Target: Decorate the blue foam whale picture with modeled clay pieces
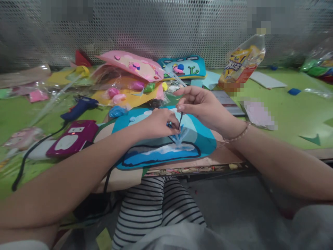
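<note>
A blue paper cutout [208,139] with a lighter middle and a black-outlined, white-and-blue strip along its bottom lies in front of me. Over its centre, my left hand [162,123] is closed, its fingertips pinching a crumpled piece of translucent blue plastic [178,139]. Between thumb and forefinger, my right hand [199,102] pinches the upper end of a thin black strand [180,119]. The strand runs down to my left fingertips, where its lower end is hidden. A small pale blue lump [132,119] sits on the cutout's upper left.
At left are a blue glue gun [80,108] with a black cord and a magenta box [73,138] with a lit red light. Bagged coloured clay lumps [136,85], a pink decorated cutout [135,66] and a blue one [183,66] lie behind. A yellow snack bag [240,64] stands at back right.
</note>
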`<state>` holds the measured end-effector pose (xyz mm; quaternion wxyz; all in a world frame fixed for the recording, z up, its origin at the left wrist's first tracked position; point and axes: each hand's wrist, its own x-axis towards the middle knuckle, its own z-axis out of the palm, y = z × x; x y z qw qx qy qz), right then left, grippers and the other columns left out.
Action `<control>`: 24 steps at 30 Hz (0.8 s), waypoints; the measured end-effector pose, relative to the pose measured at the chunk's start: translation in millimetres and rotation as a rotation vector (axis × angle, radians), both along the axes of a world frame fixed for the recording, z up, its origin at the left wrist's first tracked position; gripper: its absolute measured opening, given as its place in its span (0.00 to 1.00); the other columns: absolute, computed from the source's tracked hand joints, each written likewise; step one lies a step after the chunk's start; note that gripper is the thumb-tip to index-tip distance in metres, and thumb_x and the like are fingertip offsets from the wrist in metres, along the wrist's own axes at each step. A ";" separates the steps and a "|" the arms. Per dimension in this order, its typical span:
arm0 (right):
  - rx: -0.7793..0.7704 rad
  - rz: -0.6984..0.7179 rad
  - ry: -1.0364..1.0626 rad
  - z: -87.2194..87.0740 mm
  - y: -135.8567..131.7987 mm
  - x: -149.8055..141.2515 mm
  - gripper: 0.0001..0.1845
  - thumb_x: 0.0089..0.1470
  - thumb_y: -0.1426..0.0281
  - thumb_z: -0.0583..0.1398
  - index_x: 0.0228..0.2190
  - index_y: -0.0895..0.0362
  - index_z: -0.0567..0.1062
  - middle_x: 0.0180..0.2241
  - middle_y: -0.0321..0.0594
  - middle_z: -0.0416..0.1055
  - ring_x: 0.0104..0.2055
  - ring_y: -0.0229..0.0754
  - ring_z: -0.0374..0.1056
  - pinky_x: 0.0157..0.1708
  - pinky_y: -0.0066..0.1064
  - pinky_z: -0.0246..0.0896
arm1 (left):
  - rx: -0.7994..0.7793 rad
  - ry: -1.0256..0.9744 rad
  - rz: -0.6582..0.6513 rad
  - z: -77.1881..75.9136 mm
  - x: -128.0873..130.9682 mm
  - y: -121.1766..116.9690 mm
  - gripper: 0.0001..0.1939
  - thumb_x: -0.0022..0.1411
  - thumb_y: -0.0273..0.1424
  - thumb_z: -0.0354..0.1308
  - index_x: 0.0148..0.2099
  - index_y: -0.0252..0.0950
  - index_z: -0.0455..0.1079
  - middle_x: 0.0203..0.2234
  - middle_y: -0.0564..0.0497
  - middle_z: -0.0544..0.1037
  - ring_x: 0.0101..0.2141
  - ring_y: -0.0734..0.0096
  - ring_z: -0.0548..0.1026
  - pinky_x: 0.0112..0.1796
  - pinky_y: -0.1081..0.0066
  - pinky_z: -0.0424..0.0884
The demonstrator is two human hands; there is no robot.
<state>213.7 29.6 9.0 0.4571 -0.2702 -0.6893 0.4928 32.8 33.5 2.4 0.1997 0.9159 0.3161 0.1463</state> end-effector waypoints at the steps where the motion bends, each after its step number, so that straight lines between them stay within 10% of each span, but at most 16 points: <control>1: 0.002 -0.001 -0.004 -0.1 0.0 0.0 0.19 0.48 0.66 0.67 0.41 0.58 0.72 0.28 0.34 0.70 0.33 0.35 0.69 0.35 0.29 0.67 | 0.013 0.005 -0.003 0.2 0.0 -0.1 0.05 0.54 0.30 0.59 0.31 0.37 0.77 0.29 0.53 0.80 0.35 0.71 0.75 0.40 0.73 0.67; 24: 0.003 -0.004 -0.030 0.3 -1.4 0.7 0.19 0.49 0.67 0.67 0.42 0.58 0.71 0.29 0.34 0.71 0.34 0.35 0.69 0.35 0.29 0.67 | 0.069 -0.007 -0.008 -6.6 0.1 0.7 0.04 0.54 0.28 0.60 0.30 0.38 0.77 0.29 0.56 0.81 0.35 0.72 0.76 0.39 0.74 0.67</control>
